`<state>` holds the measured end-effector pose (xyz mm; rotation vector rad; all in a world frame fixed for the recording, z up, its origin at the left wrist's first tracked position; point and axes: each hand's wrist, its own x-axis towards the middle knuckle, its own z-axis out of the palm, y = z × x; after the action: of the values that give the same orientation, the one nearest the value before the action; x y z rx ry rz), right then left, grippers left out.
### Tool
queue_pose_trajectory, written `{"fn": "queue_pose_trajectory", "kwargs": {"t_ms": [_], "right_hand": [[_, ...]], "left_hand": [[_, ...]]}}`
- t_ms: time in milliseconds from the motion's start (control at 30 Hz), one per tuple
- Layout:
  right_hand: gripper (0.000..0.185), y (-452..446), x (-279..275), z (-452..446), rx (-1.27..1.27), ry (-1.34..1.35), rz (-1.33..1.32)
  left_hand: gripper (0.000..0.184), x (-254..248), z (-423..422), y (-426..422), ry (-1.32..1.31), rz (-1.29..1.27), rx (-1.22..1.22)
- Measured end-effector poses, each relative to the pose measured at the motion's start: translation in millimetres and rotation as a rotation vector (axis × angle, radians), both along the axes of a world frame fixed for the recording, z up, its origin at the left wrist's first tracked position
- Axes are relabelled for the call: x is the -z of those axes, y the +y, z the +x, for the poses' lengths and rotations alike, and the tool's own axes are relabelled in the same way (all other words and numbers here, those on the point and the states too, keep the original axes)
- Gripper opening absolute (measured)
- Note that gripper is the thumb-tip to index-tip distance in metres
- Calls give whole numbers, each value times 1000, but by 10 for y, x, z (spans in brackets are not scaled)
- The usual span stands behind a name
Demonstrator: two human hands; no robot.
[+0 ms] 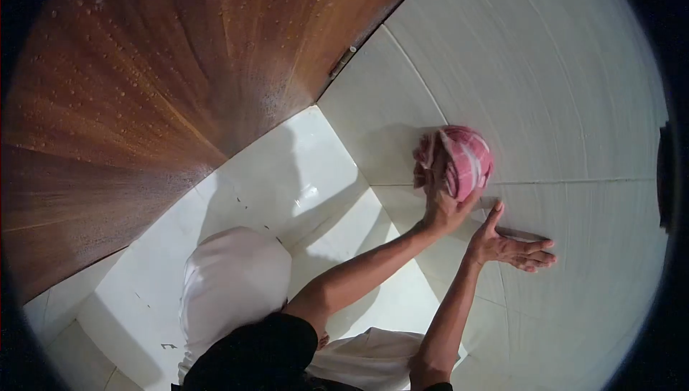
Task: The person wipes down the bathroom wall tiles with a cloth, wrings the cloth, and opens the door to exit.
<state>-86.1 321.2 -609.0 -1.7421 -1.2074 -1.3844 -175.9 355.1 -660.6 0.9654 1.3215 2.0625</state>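
A bunched pink cloth with white stripes (470, 161) is gripped in my left hand (446, 213). It is held up to the pale tiled wall (567, 104), and part of my fingers is hidden behind its folds. Just below and to the right, my right hand (508, 249) is empty, its fingers spread and its thumb pointing up. This hand is close to the wall, but I cannot tell whether it touches it. Thin streaks run across the tiles around both hands.
A brown wooden door (158, 53) beaded with water drops stands at the upper left, with a metal hinge (342, 62) beside the wall. White floor tiles (265, 175) carry small dark specks. My light-clothed knee (237, 269) is bent at lower left.
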Motion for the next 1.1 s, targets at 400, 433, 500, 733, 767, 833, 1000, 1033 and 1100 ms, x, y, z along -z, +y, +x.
{"fn": "queue_pose_trajectory", "kwargs": {"t_ms": [400, 433, 500, 733, 767, 833, 1000, 1033, 1100], "right_hand": [[129, -14, 32, 62, -20, 28, 9], [129, -21, 29, 64, -23, 12, 8], [129, 45, 3, 58, -32, -11, 18], [128, 29, 12, 1, -49, 28, 16], [128, -1, 10, 7, -39, 23, 11], [128, -64, 8, 19, -31, 31, 2], [129, 0, -7, -24, -41, 55, 5], [129, -13, -6, -21, -37, 58, 4], [129, -25, 8, -26, -31, 68, 4]], "left_hand": [[52, 1292, -259, 572, -710, -420, -258], [50, 1118, -358, 638, -837, -351, -388], [50, 732, -558, 741, -931, -307, -199], [69, -149, -1228, 1154, -41, 202, -286], [75, -151, -1230, 1192, 265, 293, -394], [80, -63, -1249, 1242, 219, 320, -301], [88, 379, -1397, 1382, 276, 332, -308], [85, 522, -1360, 1395, 140, 335, -286], [81, 953, -1333, 1422, 152, 209, -296]]}}
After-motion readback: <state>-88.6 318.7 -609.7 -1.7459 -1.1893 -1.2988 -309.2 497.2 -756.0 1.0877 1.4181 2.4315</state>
